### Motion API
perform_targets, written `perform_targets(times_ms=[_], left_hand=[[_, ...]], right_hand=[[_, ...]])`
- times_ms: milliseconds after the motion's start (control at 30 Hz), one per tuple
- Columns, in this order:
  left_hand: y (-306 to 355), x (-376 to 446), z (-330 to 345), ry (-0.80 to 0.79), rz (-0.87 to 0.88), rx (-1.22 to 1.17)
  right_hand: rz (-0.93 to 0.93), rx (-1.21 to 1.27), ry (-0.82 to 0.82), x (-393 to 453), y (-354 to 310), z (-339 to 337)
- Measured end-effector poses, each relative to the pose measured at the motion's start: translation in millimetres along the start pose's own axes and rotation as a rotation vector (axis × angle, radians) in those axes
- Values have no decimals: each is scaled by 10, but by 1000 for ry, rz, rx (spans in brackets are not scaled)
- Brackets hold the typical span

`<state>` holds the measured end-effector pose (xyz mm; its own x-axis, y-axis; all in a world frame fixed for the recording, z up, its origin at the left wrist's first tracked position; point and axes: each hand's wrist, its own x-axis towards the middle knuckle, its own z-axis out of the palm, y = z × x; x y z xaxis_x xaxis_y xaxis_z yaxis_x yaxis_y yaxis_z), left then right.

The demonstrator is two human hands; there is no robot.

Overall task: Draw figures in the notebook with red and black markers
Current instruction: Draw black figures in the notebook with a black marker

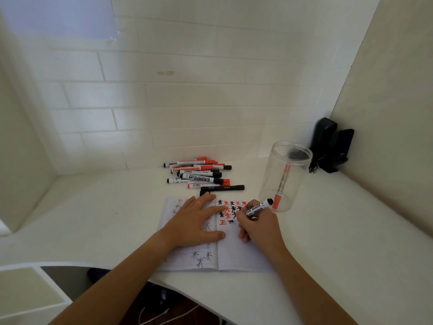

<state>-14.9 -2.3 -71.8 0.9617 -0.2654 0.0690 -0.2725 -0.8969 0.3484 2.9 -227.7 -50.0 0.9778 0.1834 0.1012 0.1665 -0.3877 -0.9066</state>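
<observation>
An open notebook [234, 252] lies on the white desk, its right page carrying rows of red and black star figures near the top. My left hand [196, 221] presses flat across the spine with straight fingers. My right hand [257, 225] grips a black whiteboard marker [256, 208], its tip on the right page beside a small red figure and a black mark [230, 222].
A pile of several red and black markers [199, 174] lies behind the notebook. A clear plastic jar [284, 177] with one red marker inside stands to the right. A black device [332, 146] sits in the back right corner. The desk's curved front edge [168, 283] runs under my arms.
</observation>
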Motion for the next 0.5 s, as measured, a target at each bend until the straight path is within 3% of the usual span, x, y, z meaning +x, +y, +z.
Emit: perform_targets(times_ms=[500], left_hand=[[7, 1, -8, -4, -4, -4]], right_hand=[[-26, -5, -52, -1, 2, 8]])
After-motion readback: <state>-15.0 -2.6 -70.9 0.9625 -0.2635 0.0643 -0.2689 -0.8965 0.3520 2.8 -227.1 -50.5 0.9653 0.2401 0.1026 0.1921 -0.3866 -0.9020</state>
